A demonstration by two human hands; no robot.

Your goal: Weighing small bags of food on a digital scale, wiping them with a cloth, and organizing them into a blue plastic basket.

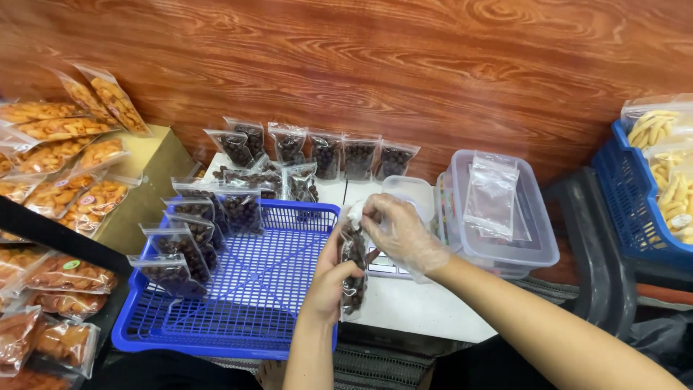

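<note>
Hands meet mid-frame: left hand (333, 271) grip closed around pouch (353, 278), gloved right hand (401, 235) pinching its top.

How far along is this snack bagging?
Done: filled pouches of dark snacks stand in the blue tray and along the wall. In hand: the left hand holds one pouch while the gloved right hand works its top. Left: empty bags lie on a clear container.

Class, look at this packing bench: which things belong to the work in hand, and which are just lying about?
In hand:
left hand
gloved right hand
pouch of dark sweets
blue tray
filled dark pouches

Lying about:
orange snack packs
clear lidded box
yellow snack packs in the blue basket
</note>
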